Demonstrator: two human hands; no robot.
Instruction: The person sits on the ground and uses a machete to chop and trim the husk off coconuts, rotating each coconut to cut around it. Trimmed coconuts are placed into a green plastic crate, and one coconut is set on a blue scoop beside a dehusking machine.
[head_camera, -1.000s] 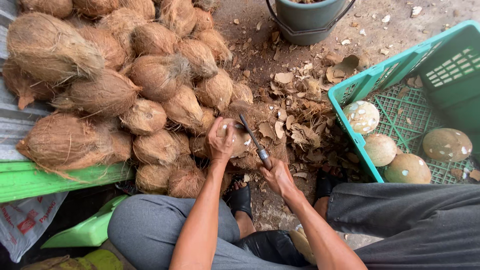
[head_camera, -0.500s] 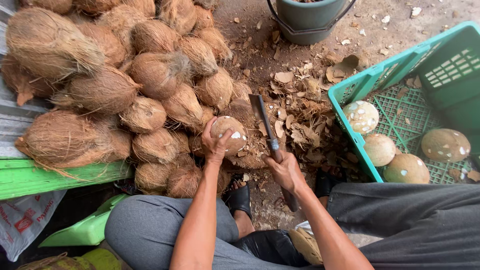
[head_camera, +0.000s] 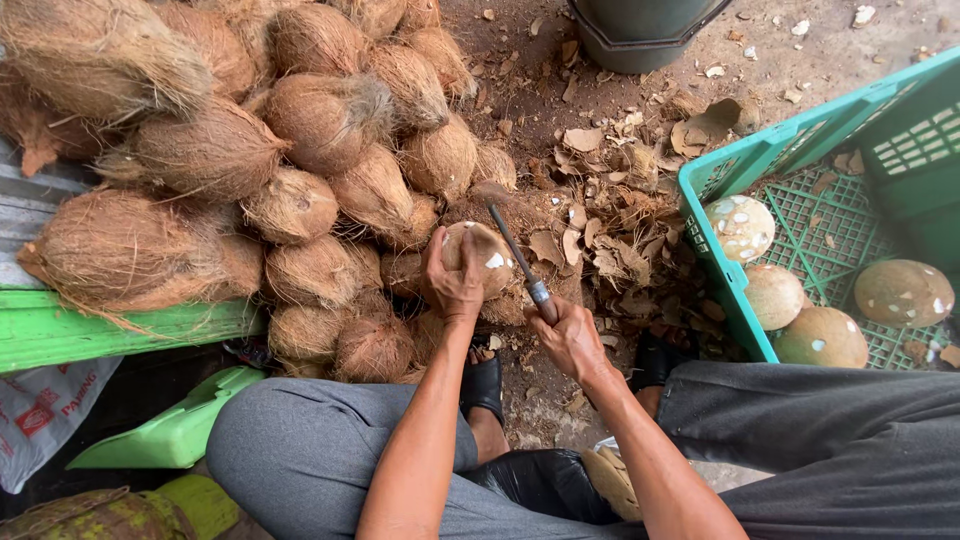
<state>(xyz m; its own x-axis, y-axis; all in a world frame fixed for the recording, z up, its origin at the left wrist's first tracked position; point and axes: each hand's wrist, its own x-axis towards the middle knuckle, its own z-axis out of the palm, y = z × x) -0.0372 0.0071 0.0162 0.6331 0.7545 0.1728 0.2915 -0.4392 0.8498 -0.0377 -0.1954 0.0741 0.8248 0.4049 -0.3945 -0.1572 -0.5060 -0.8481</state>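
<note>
Husked coconut pile (head_camera: 250, 170) blocks left; green crate (head_camera: 725, 260) walls right; chip-strewn ground (head_camera: 600, 210) between passable.

Grey printed bag (head_camera: 45, 415) — lower left

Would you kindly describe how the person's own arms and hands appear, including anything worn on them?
Both forearms are bare, with no sleeves in view. The left hand and right hand wear no gloves, and no watch, bracelet or ring is visible. Both arms look lean.
</note>
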